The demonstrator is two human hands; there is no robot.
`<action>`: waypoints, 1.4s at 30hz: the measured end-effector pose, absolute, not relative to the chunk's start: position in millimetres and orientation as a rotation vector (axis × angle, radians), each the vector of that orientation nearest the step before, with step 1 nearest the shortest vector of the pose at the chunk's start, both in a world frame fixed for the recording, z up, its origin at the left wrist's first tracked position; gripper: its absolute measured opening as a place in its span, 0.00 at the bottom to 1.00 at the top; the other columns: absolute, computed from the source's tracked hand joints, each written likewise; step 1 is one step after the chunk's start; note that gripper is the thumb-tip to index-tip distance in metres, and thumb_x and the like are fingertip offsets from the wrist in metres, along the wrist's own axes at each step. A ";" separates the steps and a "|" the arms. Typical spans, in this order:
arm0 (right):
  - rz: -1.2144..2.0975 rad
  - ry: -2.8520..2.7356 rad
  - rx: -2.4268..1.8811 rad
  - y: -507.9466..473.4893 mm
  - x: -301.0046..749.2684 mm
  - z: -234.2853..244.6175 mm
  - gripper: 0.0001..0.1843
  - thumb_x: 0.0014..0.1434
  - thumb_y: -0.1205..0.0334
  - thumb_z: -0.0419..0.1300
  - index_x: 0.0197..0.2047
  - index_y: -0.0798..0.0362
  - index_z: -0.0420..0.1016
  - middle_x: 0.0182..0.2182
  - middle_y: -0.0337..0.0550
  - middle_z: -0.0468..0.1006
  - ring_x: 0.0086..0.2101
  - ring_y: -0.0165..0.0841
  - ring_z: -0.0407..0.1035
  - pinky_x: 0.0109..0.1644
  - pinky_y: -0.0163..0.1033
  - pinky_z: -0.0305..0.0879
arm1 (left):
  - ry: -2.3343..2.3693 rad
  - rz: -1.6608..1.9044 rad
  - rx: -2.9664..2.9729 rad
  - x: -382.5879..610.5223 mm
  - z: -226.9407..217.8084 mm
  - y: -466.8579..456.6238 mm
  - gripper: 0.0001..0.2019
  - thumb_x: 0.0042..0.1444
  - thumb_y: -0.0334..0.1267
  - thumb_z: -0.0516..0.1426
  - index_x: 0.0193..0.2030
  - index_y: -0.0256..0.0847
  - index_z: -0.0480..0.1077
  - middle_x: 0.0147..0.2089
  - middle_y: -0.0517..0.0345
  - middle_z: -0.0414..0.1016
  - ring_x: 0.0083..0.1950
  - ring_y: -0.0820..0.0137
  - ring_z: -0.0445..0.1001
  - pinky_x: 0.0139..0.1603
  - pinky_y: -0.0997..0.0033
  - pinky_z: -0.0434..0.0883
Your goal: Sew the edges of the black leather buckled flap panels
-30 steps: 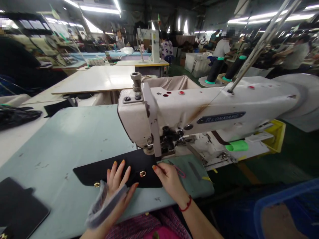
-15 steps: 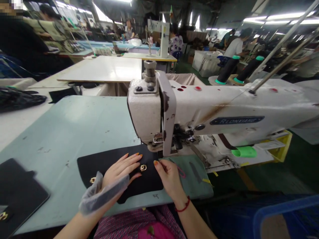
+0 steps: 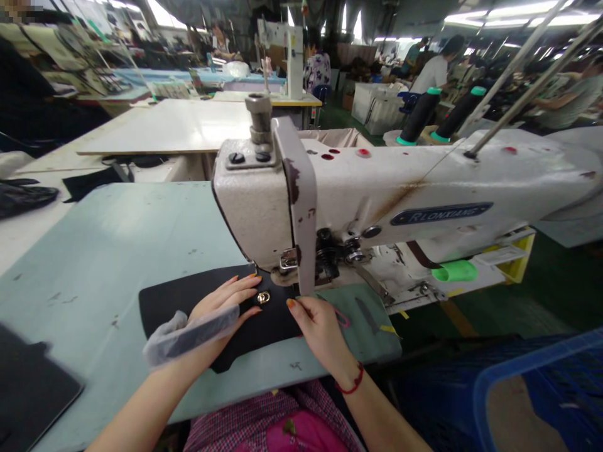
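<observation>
A black leather-like panel (image 3: 174, 290) lies on the pale green table, its right edge under the head of a white sewing machine (image 3: 254, 213). My left hand (image 3: 219, 314) rests flat on the panel with fingers stretched out, and a clear plastic band (image 3: 193, 336) wraps its wrist. Just right of those fingertips a gold metal clasp (image 3: 263, 297) sits on the panel. My right hand (image 3: 320, 323), with a red cord bracelet (image 3: 351, 381), pinches the panel's right edge between thumb and curled fingers, close to the needle area. The needle itself is hidden.
Another black panel (image 3: 32, 389) lies at the table's left. Pink-handled snips (image 3: 345, 319) lie right of my right hand. A blue crate (image 3: 485, 402) stands at lower right. Black thread cones (image 3: 419, 116) stand behind the machine. Other people work in the background.
The black panel has moved away from me, deeper under the machine head, with both hands on it. The whole view has shifted a little.
</observation>
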State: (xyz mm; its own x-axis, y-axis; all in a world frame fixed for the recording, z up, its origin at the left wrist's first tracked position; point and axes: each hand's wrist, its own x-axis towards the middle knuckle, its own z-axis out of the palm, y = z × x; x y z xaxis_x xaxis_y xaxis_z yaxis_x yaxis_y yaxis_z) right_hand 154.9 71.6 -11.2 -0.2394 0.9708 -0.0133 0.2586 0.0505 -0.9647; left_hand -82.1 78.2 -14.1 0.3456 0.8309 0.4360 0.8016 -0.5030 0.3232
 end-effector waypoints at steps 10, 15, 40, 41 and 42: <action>1.528 -1.457 -1.205 49.6 167.4 -14.7 0.24 0.64 0.44 0.56 0.30 0.56 0.76 0.27 0.44 0.81 0.27 0.30 0.74 0.28 0.30 0.65 | 1.542 0.818 2.474 -83.0 -8.1 78.7 0.20 0.64 0.53 0.53 0.52 0.41 0.71 0.55 0.49 0.78 0.55 0.59 0.77 0.60 0.57 0.72; 1.733 -1.398 -1.102 59.2 170.5 -10.6 0.29 0.61 0.39 0.57 0.28 0.58 0.78 0.27 0.48 0.82 0.24 0.29 0.73 0.26 0.30 0.66 | 1.516 0.811 2.406 -85.5 -2.7 80.1 0.23 0.63 0.55 0.53 0.56 0.41 0.69 0.56 0.48 0.77 0.55 0.59 0.76 0.59 0.58 0.71; 1.484 -1.361 -1.203 46.3 155.5 -38.9 0.27 0.63 0.42 0.56 0.23 0.55 0.72 0.20 0.41 0.75 0.22 0.26 0.68 0.28 0.30 0.63 | 1.432 0.719 2.714 -90.8 -0.6 87.2 0.19 0.64 0.50 0.54 0.51 0.38 0.73 0.55 0.47 0.78 0.54 0.59 0.77 0.58 0.59 0.72; 1.486 -1.350 -1.202 46.1 154.8 -40.7 0.27 0.63 0.42 0.56 0.23 0.55 0.71 0.20 0.40 0.75 0.22 0.26 0.68 0.27 0.30 0.63 | 1.442 0.703 2.761 -92.3 -3.5 88.1 0.18 0.64 0.50 0.54 0.50 0.38 0.73 0.55 0.47 0.78 0.54 0.59 0.77 0.58 0.59 0.73; 1.490 -1.345 -1.202 45.9 154.5 -41.4 0.27 0.63 0.42 0.56 0.23 0.55 0.71 0.20 0.40 0.74 0.22 0.27 0.68 0.27 0.30 0.63 | 1.460 0.686 2.789 -93.9 -6.4 88.8 0.19 0.64 0.50 0.54 0.51 0.39 0.74 0.55 0.47 0.78 0.55 0.59 0.77 0.58 0.60 0.73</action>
